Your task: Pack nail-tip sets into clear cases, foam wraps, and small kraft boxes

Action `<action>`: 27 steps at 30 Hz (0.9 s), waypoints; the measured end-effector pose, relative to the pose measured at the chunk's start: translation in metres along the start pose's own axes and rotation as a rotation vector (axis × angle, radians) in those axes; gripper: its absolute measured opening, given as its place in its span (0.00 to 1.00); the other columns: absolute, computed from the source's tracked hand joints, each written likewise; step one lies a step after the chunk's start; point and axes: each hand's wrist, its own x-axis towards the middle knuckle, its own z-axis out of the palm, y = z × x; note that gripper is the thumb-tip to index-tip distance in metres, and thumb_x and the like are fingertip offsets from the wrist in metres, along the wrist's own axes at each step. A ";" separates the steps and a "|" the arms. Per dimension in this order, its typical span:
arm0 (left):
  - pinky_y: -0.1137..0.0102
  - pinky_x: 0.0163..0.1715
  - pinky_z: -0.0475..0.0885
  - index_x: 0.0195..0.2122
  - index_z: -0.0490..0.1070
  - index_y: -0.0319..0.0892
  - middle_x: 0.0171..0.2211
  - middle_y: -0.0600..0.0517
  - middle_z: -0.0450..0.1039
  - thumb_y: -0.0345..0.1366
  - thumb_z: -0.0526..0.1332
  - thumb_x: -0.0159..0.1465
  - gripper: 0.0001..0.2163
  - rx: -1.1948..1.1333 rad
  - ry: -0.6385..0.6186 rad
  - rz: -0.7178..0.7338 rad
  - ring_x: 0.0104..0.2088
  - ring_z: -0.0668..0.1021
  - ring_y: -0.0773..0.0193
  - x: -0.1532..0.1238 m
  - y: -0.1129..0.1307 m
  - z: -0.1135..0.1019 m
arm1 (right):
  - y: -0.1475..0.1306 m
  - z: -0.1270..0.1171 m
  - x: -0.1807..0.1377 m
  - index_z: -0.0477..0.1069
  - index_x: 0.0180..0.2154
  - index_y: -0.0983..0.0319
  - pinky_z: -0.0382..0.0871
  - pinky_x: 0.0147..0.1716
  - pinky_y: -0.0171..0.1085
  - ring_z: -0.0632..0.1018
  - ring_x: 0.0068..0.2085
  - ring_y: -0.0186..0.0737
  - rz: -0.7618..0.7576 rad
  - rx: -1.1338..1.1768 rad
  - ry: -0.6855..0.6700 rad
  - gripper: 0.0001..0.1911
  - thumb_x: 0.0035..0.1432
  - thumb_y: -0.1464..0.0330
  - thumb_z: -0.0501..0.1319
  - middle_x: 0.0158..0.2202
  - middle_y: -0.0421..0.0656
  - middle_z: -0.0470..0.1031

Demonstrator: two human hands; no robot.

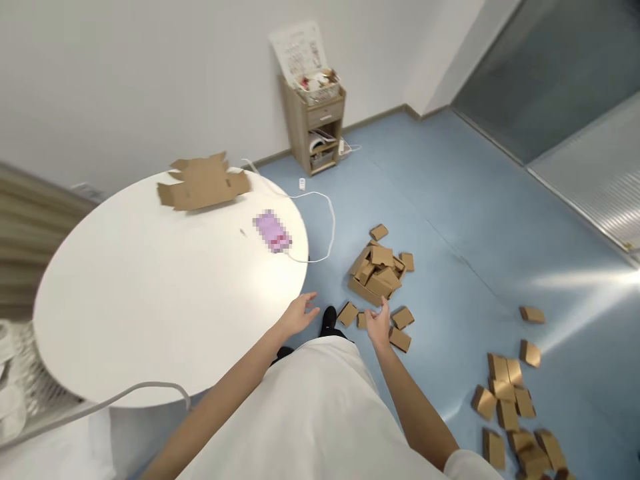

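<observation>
My left hand hangs by the near right edge of the round white table, fingers loosely spread, holding nothing. My right hand reaches out over the blue floor, fingers apart and empty, just in front of a heap of small folded cardboard boxes. Single small boxes lie beside it, one at the left and two at the right. On the table's far side lies a flat unfolded cardboard blank, and a pink phone with a white cable sits near the right rim.
A second scatter of small cardboard boxes covers the floor at the lower right. A wooden side cabinet with clutter stands against the back wall. A white cable loops off the table. Glass panels line the right side.
</observation>
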 end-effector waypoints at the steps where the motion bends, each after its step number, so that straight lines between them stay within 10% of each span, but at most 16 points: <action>1: 0.65 0.43 0.68 0.52 0.62 0.42 0.54 0.44 0.63 0.41 0.57 0.56 0.22 -0.034 0.045 -0.002 0.47 0.73 0.57 -0.015 -0.007 -0.009 | -0.007 0.009 -0.004 0.50 0.57 0.60 0.65 0.44 0.42 0.75 0.35 0.38 -0.038 -0.005 -0.031 0.35 0.47 0.62 0.56 0.57 0.54 0.53; 10: 0.68 0.35 0.70 0.54 0.58 0.44 0.48 0.45 0.67 0.41 0.57 0.56 0.23 -0.476 0.727 -0.103 0.37 0.75 0.63 -0.171 -0.103 -0.079 | -0.095 0.129 -0.097 0.59 0.49 0.60 0.69 0.36 0.40 0.73 0.31 0.35 -0.326 0.072 -0.684 0.25 0.49 0.60 0.58 0.41 0.46 0.68; 16: 0.67 0.35 0.71 0.49 0.61 0.39 0.42 0.44 0.69 0.40 0.57 0.55 0.21 -0.760 1.203 -0.240 0.33 0.75 0.65 -0.256 -0.162 -0.087 | -0.138 0.210 -0.205 0.67 0.40 0.61 0.71 0.35 0.41 0.73 0.31 0.36 -0.447 -0.033 -1.213 0.19 0.48 0.57 0.59 0.34 0.43 0.70; 27: 0.64 0.38 0.71 0.43 0.66 0.39 0.40 0.45 0.71 0.43 0.60 0.53 0.19 -0.948 1.395 -0.403 0.35 0.76 0.62 -0.299 -0.172 -0.086 | -0.144 0.282 -0.272 0.68 0.39 0.60 0.69 0.32 0.38 0.73 0.30 0.35 -0.502 -0.341 -1.730 0.15 0.49 0.61 0.57 0.33 0.42 0.72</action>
